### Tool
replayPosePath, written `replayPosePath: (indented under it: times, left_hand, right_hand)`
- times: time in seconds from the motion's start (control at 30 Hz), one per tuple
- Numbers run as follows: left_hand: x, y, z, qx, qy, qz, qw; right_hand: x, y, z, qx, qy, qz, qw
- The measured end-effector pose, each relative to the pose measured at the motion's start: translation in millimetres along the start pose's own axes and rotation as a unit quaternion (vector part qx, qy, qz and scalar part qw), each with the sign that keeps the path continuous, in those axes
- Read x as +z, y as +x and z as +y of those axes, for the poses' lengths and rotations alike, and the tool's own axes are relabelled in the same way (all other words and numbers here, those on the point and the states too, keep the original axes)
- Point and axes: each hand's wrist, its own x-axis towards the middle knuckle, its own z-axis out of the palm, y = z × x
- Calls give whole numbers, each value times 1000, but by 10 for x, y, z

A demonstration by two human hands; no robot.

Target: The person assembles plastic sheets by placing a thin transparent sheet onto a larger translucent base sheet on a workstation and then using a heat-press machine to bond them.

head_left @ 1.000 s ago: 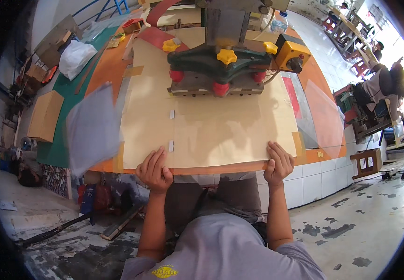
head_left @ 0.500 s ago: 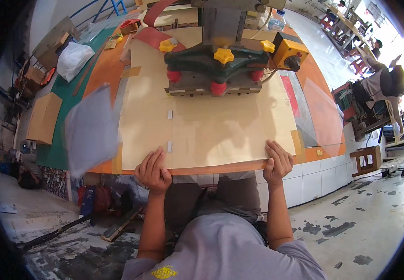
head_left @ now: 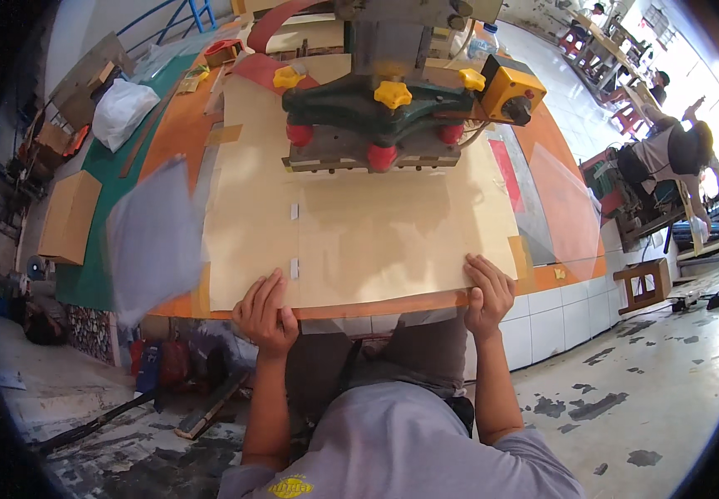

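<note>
A cream sheet (head_left: 393,258) lies across the orange tabletop, its near side along the table's front edge. My left hand (head_left: 266,316) rests palm down at its near left part, fingers stretched forward and thumb apart. Toward the near right corner my right hand (head_left: 489,296) lies the same way, fingers on the sheet's edge. Both hands are open and hold nothing that shows. Two small white tabs (head_left: 295,211) sit one behind the other on the sheet, ahead of my left hand. Beyond them hangs a dark green press head (head_left: 347,116) with yellow star knobs and red round knobs.
A yellow control box (head_left: 511,90) with a black knob is fixed right of the press head. Clear plastic sheets (head_left: 156,241) lie at both table sides. On the left are a white bag (head_left: 125,115) and a cardboard box (head_left: 71,218). A person (head_left: 675,154) is at the far right.
The whole view has shifted slightly. Against the table, the press head appears a little higher. Both hands keep their places at the sheet's near edge.
</note>
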Motion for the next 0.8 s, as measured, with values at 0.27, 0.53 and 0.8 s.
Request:
replayPosePath:
  times: [0.27, 0.53, 0.8]
  left_hand:
    - [-309, 634, -187, -191, -190, -216, 938]
    - [911, 1638, -785, -60, -131, -311, 939]
    - [1247, 1674, -758, -90, -148, -318, 932]
  right_hand:
    - [-154, 649, 50, 107, -9, -173, 979]
    - [972, 1431, 1000, 121, 51, -231, 964]
    - [1129, 1384, 1009, 159, 80, -214, 960]
